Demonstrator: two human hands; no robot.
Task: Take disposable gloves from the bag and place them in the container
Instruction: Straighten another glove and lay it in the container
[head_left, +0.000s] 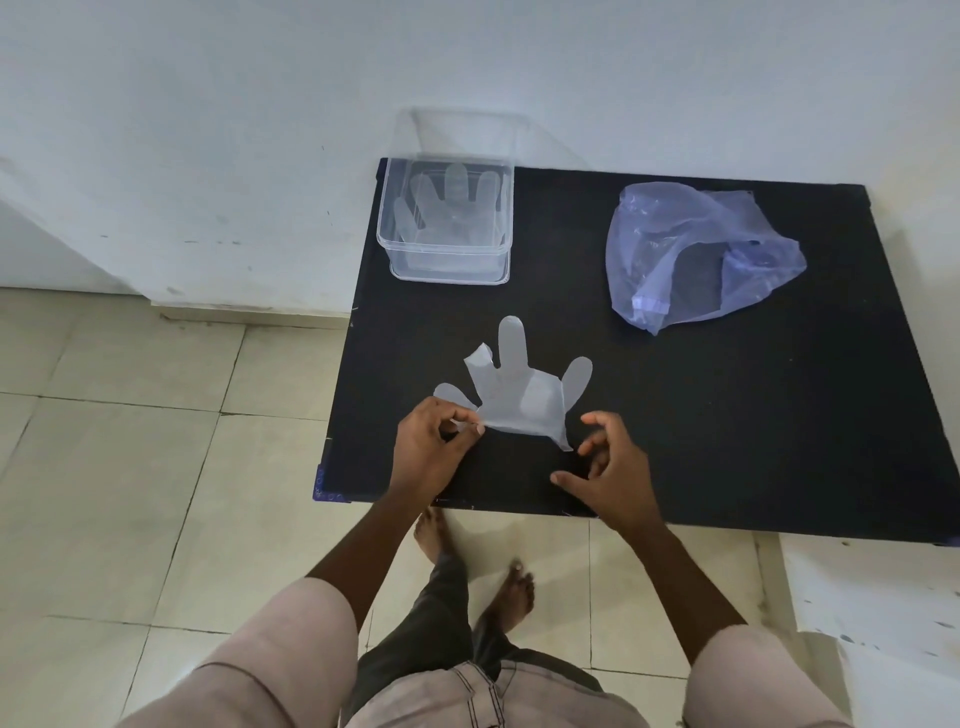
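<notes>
We see gloves (451, 208) already in container (445, 262); our left hand (431, 447) pinches another glove (519, 400) on desk (727, 441); right hand (610, 467) released; bag (696, 254) untouched, transfer pending.

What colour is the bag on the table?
The bag is a translucent pale blue-violet, crumpled on the black table. The head view shows it clearly.

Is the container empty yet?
No. A glove already lies spread flat inside the clear container, fingers pointing toward the wall.
</notes>
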